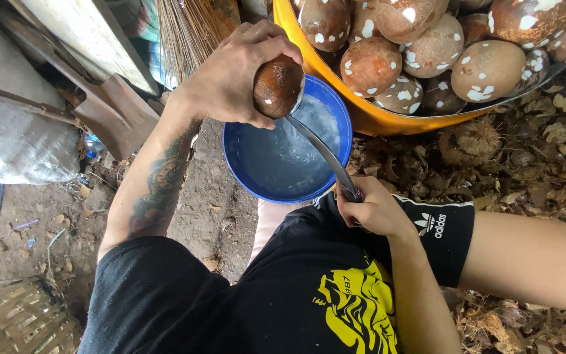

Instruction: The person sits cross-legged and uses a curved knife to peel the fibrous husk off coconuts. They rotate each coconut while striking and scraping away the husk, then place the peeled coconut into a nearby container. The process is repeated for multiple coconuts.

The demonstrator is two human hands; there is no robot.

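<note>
Head view: my left hand (234,75) closes around a brown, white-flecked coconut (278,85), holding it over the blue bowl (244,134) of cloudy water that sits at centre frame. My right hand (375,210), at about 5 o'clock from the bowl, grips the handle of a long curved knife (322,154); the blade runs up toward 11 o'clock and its tip meets the underside of the coconut, right above the water.

At 1 o'clock, a yellow tub (388,121) holds a heap of peeled coconuts (435,47), brown with white patches, its rim just beside the bowl. Dry husk scraps (532,164) litter the ground at 3 o'clock. A rusty shovel blade (116,115) lies at 9 o'clock beside a grey sack (14,137), with broom bristles (188,33) above it at 11 o'clock. A woven basket (18,321) shows at 7 o'clock. My black shorts (244,301), printed in yellow, fill the bottom of the frame, and my tattooed left forearm crosses bare dirt.
</note>
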